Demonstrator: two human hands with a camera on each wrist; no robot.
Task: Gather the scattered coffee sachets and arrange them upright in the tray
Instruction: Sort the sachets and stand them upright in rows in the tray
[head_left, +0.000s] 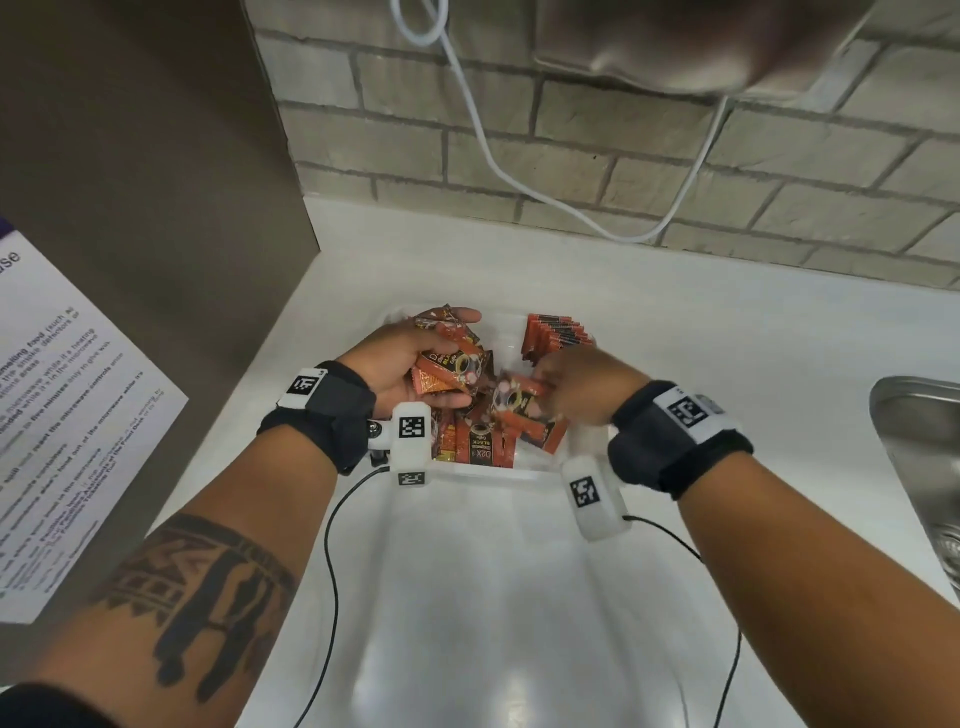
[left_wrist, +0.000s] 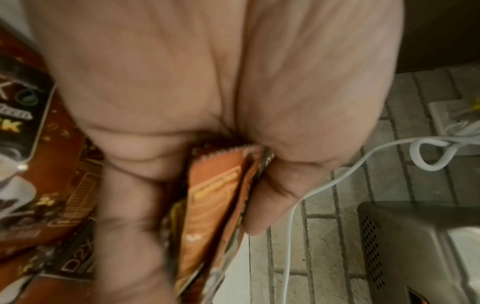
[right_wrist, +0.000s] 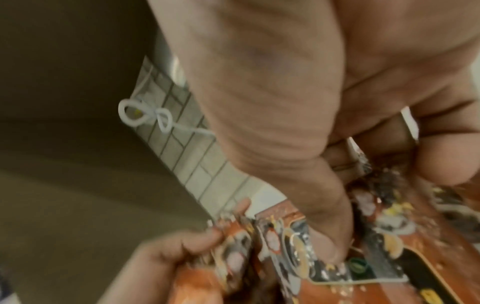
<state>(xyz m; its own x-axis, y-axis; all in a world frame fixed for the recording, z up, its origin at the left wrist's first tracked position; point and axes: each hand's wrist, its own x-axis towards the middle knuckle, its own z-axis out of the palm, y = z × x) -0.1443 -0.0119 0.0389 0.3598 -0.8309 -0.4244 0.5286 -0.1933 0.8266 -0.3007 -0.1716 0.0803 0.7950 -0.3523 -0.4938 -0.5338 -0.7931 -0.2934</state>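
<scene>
A clear plastic tray (head_left: 493, 472) sits on the white counter. Several orange-and-black coffee sachets stand upright in a row (head_left: 555, 336) at its back right. More sachets lie loose in a pile (head_left: 480, 439) in its near part. My left hand (head_left: 452, 358) grips a bundle of sachets (head_left: 449, 371) above the tray's left side; the left wrist view shows the bundle (left_wrist: 218, 195) clamped between thumb and fingers. My right hand (head_left: 545, 387) reaches into the pile and pinches a sachet (head_left: 519, 392), thumb pressed on its printed face (right_wrist: 363, 269).
A steel sink (head_left: 914, 467) lies at the right edge of the counter. A brown appliance wall (head_left: 156, 208) with a paper notice (head_left: 62, 415) stands on the left. A white cable (head_left: 519, 176) hangs against the brick wall behind the tray.
</scene>
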